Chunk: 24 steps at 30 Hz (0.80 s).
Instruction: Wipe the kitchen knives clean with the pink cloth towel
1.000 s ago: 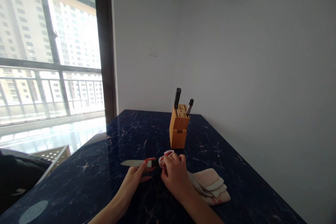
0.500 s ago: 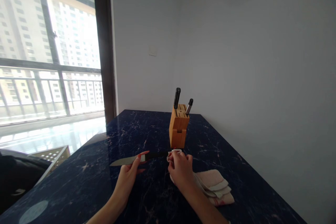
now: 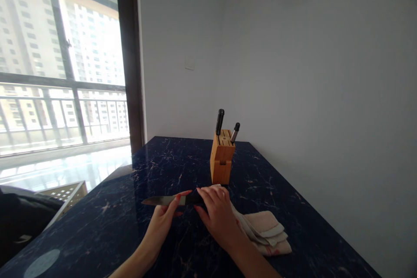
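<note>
A steel knife (image 3: 169, 200) is pinched by the left hand (image 3: 163, 217); its black handle is gripped, partly hidden, by the right hand (image 3: 216, 213) over folded cloth (image 3: 265, 232).

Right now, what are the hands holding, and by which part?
A knife: the left hand pinches the blade near the handle, and the right hand covers the black handle, with a cloth beneath.

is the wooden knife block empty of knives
No, the light wooden knife block holds two tools: a black handle and a steel-tipped handle stick up from its slots.
</note>
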{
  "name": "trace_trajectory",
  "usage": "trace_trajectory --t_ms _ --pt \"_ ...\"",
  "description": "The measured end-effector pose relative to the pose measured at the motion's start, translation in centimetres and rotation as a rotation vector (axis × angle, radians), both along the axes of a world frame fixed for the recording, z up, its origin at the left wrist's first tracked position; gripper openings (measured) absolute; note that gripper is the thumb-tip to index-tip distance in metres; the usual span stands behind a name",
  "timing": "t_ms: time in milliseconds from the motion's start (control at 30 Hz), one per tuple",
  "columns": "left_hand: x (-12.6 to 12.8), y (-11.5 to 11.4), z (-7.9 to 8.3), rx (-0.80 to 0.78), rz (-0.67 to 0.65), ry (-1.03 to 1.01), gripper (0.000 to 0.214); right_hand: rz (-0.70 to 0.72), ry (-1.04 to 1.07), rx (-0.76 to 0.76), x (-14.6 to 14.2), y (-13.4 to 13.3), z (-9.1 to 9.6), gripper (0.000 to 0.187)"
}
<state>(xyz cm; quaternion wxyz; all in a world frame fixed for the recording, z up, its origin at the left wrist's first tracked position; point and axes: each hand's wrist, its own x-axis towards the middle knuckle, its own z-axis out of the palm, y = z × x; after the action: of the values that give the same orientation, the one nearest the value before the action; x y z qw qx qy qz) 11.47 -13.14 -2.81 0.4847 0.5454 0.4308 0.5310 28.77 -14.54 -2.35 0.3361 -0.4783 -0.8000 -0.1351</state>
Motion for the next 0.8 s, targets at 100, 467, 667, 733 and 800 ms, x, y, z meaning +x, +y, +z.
trace_trajectory --t_ms 100,467,667,733,800 --pt "0.2 -0.1 0.0 -0.001 -0.017 0.018 0.041 0.015 0.004 -0.022 -0.2 0.1 -0.3 0.032" --pt "0.6 -0.2 -0.6 0.017 -0.137 0.064 0.042 -0.003 0.101 -0.002 -0.1 0.1 -0.3 0.005" --pt "0.9 0.0 -0.8 -0.05 -0.003 0.112 0.045 -0.05 0.135 0.024 0.1 0.5 -0.6 0.016" --pt "0.8 -0.2 -0.6 -0.05 -0.028 0.086 0.044 -0.042 0.162 0.002 0.1 0.6 -0.8 0.018" --pt "0.6 -0.5 -0.5 -0.028 -0.07 0.064 0.043 -0.032 0.173 -0.023 0.0 0.5 -0.8 0.022"
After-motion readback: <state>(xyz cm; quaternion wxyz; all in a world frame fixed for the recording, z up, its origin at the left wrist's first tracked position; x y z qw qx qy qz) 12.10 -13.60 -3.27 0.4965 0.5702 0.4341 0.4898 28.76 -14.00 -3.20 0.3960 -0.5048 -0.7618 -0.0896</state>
